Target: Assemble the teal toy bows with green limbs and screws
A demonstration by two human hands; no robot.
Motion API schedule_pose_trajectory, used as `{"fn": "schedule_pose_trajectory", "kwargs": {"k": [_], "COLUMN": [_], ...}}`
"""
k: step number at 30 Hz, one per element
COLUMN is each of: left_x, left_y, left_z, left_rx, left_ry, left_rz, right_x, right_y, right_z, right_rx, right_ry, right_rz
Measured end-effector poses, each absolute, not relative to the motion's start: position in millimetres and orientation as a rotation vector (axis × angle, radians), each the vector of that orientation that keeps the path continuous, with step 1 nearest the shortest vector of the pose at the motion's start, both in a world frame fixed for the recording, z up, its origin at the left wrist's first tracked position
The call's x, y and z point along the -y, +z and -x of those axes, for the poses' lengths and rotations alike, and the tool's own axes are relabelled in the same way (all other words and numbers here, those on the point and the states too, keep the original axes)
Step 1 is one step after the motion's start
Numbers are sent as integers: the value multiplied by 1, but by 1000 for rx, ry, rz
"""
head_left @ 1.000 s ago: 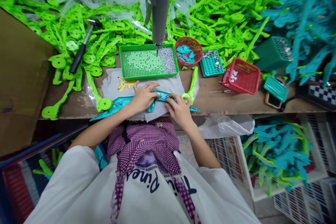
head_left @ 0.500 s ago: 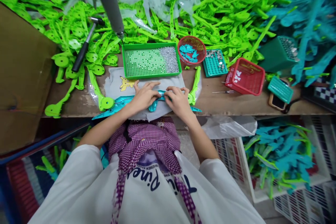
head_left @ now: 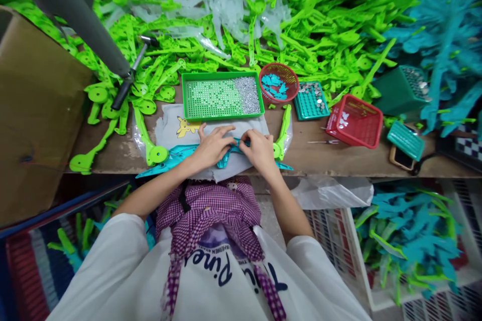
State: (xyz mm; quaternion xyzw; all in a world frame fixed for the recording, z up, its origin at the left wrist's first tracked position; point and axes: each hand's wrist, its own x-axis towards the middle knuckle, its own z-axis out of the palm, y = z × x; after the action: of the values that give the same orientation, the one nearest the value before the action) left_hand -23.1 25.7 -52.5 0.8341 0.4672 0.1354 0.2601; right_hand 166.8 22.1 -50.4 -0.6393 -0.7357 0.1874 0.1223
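A long blue plastic piece (head_left: 181,152), shaped like a toy bow, lies on a grey cloth (head_left: 169,128) at the bench's front edge. Lime-green arms, such as the left one (head_left: 156,153), stand at both its ends, with clear film beside them. My left hand (head_left: 213,149) rests over the middle of the blue piece, its thumb and fingers closed on it. Close beside it, my right hand (head_left: 259,150) pinches thumb and fingertips together at the piece's centre. Whatever is between those fingertips is too small or hidden to make out.
Behind the cloth sits a green tray (head_left: 222,116) of small metal screws. Rightward are a red round basket (head_left: 291,80) of blue bits, a teal tray (head_left: 309,105) and a red basket (head_left: 357,135). A grey powered screwdriver (head_left: 101,45) hangs at left near a hammer (head_left: 122,93).
The hanging screwdriver has swung left, away from the screw tray to the hammer. My right fingertips have drawn closer together. The whole view has shifted slightly.
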Motion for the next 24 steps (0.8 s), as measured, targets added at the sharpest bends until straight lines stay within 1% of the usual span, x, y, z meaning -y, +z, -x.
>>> {"fn": "schedule_pose_trajectory", "kwargs": {"k": [3,10,12,18,24], "left_x": [-26,-25,-25,-25,-26], "left_y": [-52,-53,-54,-56,-56], "left_z": [24,24,24,25,24], "left_rx": [-1260,-1241,-1241,-1229,-1240], "left_ry": [349,395,404,378,376], "left_rz": [-2254,-2231,-2224,-2216,-2241], "right_x": [-23,-25,-27,-27,-23], "right_y": [-50,-48,-48,-47,-53], "right_z": [-170,-185,-185,-179,-181], "right_rx": [2196,2389,2425,2561,2524], "right_ry": [567,714,692,485,494], "right_rz": [1826,1511,1491,1548,1557]}}
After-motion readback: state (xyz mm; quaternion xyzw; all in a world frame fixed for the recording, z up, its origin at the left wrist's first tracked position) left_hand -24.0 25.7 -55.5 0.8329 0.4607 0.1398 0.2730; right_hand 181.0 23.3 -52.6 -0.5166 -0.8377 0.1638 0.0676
